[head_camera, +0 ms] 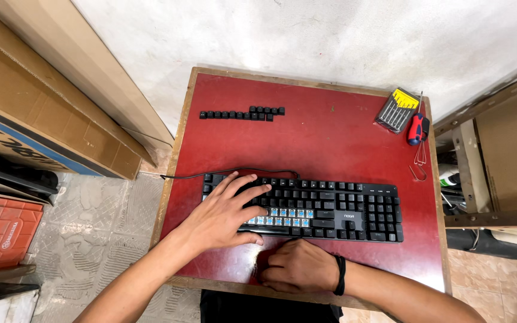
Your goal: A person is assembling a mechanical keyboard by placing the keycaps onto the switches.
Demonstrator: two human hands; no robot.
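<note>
A black keyboard (330,206) lies across the near half of a small red table (312,137). Several of its keycaps are off, showing blue switches (285,216). My left hand (225,215) rests flat on the keyboard's left end with fingers spread. Just in front of the keyboard's near edge, my right hand (300,266) lies curled on the table, with a black band on its wrist; whether it holds anything is hidden. A row of loose black keycaps (243,113) sits at the far left of the table.
A small screwdriver set (397,109), a red-handled screwdriver (417,127) and a wire keycap puller (419,161) lie at the table's far right. Cardboard boxes (37,101) lean at left, a red crate (1,230) below them. Wooden shelving (498,155) stands right.
</note>
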